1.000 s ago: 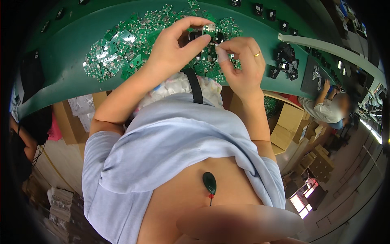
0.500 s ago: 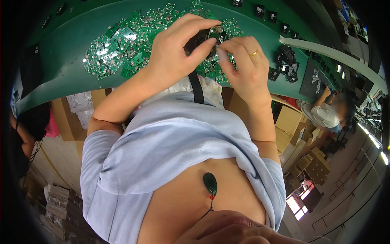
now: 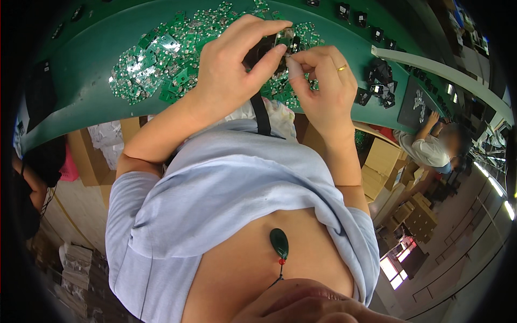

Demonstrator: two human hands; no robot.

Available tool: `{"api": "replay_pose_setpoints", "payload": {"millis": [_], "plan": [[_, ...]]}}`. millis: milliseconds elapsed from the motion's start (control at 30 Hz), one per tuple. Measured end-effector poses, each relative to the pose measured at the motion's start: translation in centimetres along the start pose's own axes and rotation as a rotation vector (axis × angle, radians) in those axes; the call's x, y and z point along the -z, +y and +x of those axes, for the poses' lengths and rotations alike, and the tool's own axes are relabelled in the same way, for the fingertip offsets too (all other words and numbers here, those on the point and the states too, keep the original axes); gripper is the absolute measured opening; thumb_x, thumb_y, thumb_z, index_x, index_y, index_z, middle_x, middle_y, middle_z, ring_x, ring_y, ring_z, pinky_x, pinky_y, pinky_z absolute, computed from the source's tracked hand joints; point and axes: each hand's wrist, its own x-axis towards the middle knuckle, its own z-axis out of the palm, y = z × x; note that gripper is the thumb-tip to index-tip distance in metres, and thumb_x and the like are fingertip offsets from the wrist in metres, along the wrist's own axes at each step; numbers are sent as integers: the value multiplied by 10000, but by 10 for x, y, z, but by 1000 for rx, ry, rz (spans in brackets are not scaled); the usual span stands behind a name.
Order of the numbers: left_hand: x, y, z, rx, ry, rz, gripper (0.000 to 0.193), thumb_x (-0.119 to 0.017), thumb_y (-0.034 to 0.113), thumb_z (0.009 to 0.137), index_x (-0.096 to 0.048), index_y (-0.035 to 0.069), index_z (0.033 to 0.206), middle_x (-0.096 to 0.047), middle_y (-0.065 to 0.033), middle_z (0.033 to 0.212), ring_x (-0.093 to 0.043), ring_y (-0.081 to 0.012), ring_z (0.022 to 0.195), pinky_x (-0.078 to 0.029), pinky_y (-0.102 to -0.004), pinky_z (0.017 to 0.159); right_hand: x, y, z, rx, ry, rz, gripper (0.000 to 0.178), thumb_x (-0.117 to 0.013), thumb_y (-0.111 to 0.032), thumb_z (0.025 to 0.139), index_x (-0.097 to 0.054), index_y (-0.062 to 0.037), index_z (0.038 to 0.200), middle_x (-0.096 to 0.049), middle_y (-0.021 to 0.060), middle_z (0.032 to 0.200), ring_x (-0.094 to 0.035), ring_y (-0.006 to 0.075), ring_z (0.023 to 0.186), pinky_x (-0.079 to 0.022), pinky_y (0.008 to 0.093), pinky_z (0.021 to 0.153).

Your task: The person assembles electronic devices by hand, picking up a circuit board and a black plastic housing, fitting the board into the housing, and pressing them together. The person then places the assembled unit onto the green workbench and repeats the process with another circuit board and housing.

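My left hand (image 3: 229, 64) holds a black housing (image 3: 259, 52) between thumb and fingers above the bench. A small circuit board (image 3: 284, 37) shows at the housing's right end, between my left thumb and fingertips. Close by on the right, my right hand (image 3: 329, 89), with a gold ring, has its thumb and index finger pinched together at the housing's near right edge. What lies in that pinch is too small to make out. Behind and beneath both hands spreads a large heap of loose green circuit boards (image 3: 183, 59).
The green bench (image 3: 86, 91) bears black housings (image 3: 380, 81) piled at the right and more along the far edge. A pale curved bar (image 3: 441, 67) crosses the right side. A co-worker (image 3: 431, 148) sits farther right. Cardboard boxes (image 3: 379, 161) stand below the bench.
My right fingers have closed in a little and shifted slightly left against the housing's edge. My left hand keeps its hold, with the thumb slightly raised.
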Motion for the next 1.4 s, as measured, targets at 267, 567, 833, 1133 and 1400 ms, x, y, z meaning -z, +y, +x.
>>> {"api": "replay_pose_setpoints", "payload": {"millis": [267, 567, 833, 1133, 1400], "plan": [[0, 0, 0, -64, 21, 0, 281, -649, 61, 736, -613, 75, 1014, -576, -64, 819, -573, -190, 622, -464, -270, 528, 5, -3, 3, 66, -22, -75, 188, -662, 25, 646, -542, -33, 779, -534, 74, 740, -547, 244, 663, -465, 328, 539], [-4, -8, -5, -107, 81, 82, 273, -651, 55, 732, -617, 68, 1003, -583, -65, 818, -558, -172, 589, -452, -261, 507, -11, 0, -6, 154, 36, -95, 215, -661, 22, 642, -528, -38, 800, -525, 76, 746, -536, 239, 647, -453, 325, 519], [-2, -4, -5, -6, 62, -9, 266, -650, 54, 731, -623, 71, 995, -584, -55, 813, -509, -129, 562, -413, -234, 489, -9, -5, -11, 64, 132, -73, 228, -676, 36, 625, -530, -43, 782, -519, 69, 739, -538, 224, 631, -449, 300, 506], [-1, 4, -5, -22, 53, 43, 265, -651, 60, 730, -623, 75, 994, -587, -66, 819, -564, -173, 620, -454, -252, 524, -8, -3, -11, 95, 105, -80, 206, -670, 27, 644, -532, -34, 784, -518, 74, 733, -530, 231, 620, -446, 312, 504], [-1, 2, -6, -56, 30, 93, 276, -655, 59, 726, -622, 82, 999, -588, -66, 818, -582, -193, 639, -472, -267, 538, 3, -1, -2, 207, -7, -112, 195, -646, 13, 646, -529, -28, 796, -517, 79, 751, -525, 236, 654, -454, 317, 542]]}}
